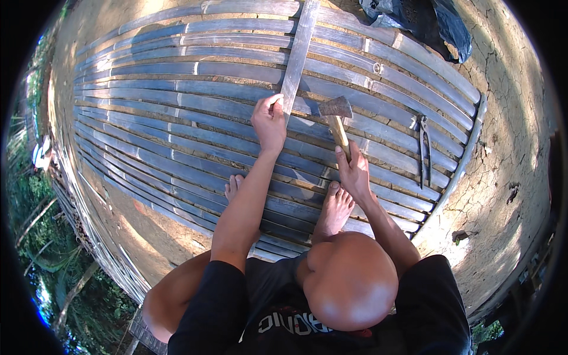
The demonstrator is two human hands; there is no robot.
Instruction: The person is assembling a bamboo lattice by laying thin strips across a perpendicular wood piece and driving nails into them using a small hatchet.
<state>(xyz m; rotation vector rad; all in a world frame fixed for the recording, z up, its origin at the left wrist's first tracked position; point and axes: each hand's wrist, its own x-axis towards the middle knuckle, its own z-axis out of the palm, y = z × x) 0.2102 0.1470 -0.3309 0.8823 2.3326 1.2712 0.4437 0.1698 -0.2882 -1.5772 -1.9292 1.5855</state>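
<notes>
Floor: a wide mat of split bamboo slats [177, 127] lies side by side over cracked bare earth [509, 160], and the person squats on it barefoot.
Cross strip: one long bamboo strip [297, 53] runs across the slats, from the top edge down to the left hand.
Left hand: the left hand [269, 121] is closed narrowly on the near end of that strip, pinching it flat against the slats.
Right hand: the right hand [354, 171] is wrapped around the wooden handle of a hammer [336, 115], whose metal head hangs just beside the strip's end.
Doing it well: I judge that the strip should stay pressed tight and square to the slats, fingers kept clear of the hammer head.
Pliers: a pair of pliers [423, 148] lies on the slats to the right, well apart from both hands.
Bag: a dark plastic bag [426, 21] sits at the top edge.
</notes>
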